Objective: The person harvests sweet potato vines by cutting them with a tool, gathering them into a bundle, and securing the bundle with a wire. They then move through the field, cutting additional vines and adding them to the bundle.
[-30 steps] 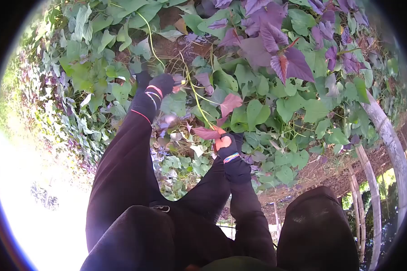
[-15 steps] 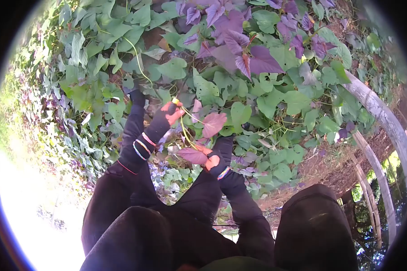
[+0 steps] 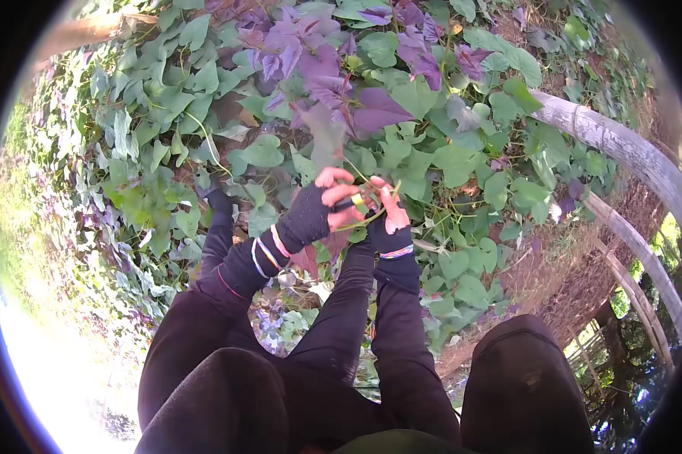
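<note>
My left hand [image 3: 335,200], in a dark fingerless glove, curls its fingers around a thin green vine stem [image 3: 365,222]. A small black piece with a yellow end sits at those fingers; I cannot make out what it is. Close beside it on the right, my right hand [image 3: 391,213], also gloved, pinches the same stem between raised fingers and thumb. The stem loops between both hands. A reddish-purple leaf [image 3: 304,257] hangs below my left hand. Heart-shaped green leaves [image 3: 264,151] and purple leaves [image 3: 375,110] spread just beyond the hands.
Dense leafy vines cover the ground ahead and to the left. Weathered wooden poles [image 3: 613,136] curve along the right side, beside bare brown soil [image 3: 560,280]. My dark-clothed legs [image 3: 333,318] frame the hands. Another wooden piece [image 3: 91,32] shows at the upper left.
Both hands have moved right and come together, my right hand rising and my left dropping slightly. The purple leaf by my right hand is no longer visible there. The view has shifted slightly.
</note>
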`<action>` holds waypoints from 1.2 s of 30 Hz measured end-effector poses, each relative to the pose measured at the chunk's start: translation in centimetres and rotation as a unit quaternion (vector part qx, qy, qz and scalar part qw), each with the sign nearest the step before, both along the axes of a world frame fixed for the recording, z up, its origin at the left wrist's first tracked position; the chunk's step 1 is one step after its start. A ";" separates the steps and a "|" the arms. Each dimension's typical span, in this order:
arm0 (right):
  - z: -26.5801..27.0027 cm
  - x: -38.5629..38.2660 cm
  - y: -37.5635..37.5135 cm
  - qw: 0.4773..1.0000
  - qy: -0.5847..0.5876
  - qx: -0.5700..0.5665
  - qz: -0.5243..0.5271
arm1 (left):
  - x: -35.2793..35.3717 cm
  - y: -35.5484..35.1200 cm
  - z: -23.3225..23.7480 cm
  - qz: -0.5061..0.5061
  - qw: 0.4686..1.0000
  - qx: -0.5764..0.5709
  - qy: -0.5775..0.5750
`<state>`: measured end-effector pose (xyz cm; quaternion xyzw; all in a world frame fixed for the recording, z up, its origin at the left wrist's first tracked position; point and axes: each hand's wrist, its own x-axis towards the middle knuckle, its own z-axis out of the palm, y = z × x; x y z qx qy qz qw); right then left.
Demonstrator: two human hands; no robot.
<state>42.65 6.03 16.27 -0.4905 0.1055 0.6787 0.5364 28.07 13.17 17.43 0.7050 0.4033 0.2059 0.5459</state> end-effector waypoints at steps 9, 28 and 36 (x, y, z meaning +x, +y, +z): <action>-3.7 4.2 -4.3 0.992 -0.031 -0.016 0.123 | 4.2 9.2 -8.0 0.097 0.976 0.138 0.136; -11.1 -4.5 -12.6 0.960 -0.211 -0.153 0.102 | 0.8 1.4 -12.0 -0.189 0.899 0.106 0.381; -7.7 -5.8 -13.2 0.942 -0.247 -0.176 0.141 | 5.9 1.8 -20.3 -0.318 0.835 0.041 0.448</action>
